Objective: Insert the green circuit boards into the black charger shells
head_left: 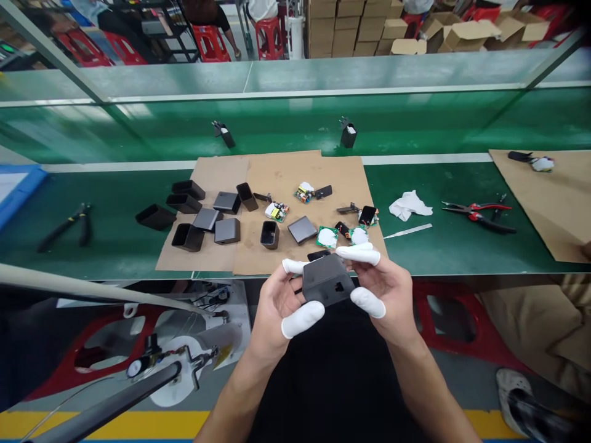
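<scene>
A black plastic charger housing (324,277) is held up between my two hands, just off the front edge of the bench. White finger cots cover the thumb and a finger of each hand. My left hand (277,304) grips the housing's left side, thumb at the lower corner. From the right, my right hand (390,292) closes on it with thumb and fingers. A small cut-out shows in the face turned toward me. Behind it on the cardboard (286,261) lie green circuit boards with white pads (327,237), and a dark piece partly hidden by the housing.
Several empty black housings (188,237) stand or lie at the left of the cardboard. Wired board assemblies (305,192) lie farther back. On the right are a crumpled white cloth (410,205), a flat strip (409,231) and red-handled pliers (480,212); black-handled cutters (69,227) lie left.
</scene>
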A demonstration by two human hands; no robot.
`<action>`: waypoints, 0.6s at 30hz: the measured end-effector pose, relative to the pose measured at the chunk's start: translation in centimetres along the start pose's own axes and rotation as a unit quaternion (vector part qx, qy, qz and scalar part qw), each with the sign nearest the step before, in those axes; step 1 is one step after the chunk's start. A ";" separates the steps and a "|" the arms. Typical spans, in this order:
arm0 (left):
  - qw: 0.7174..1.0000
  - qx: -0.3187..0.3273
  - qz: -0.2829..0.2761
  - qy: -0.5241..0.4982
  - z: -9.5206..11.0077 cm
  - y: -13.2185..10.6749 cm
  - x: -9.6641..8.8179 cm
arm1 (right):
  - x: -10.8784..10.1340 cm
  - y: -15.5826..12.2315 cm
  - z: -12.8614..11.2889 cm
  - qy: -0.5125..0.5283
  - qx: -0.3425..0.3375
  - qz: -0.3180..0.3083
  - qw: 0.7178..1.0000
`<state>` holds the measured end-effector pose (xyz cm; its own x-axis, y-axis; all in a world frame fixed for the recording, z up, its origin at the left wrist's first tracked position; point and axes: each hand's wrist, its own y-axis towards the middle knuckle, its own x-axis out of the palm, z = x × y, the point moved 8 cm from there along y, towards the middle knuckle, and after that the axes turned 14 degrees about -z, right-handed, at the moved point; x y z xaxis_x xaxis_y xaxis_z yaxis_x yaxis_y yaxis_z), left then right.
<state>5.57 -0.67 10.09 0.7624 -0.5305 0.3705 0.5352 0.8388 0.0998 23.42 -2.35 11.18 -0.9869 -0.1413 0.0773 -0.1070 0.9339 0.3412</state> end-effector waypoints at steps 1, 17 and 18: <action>1.000 -0.001 0.012 -0.002 -0.1 0.0 0.0 | 0.0 0.1 0.1 -0.001 0.002 0.004 1.000; 0.977 -0.009 0.188 -0.099 -2.4 -1.9 1.4 | 0.6 2.0 0.2 0.030 0.039 0.003 0.999; 0.976 -0.007 0.197 -0.096 -2.5 -2.0 1.5 | 0.7 2.3 0.0 0.026 0.034 -0.003 0.999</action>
<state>6.50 -3.47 8.17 0.8282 -0.1325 0.5445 0.2196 0.9707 -0.0977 22.52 -0.32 11.98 -0.9787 -0.1628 0.1249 -0.1231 0.9529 0.2772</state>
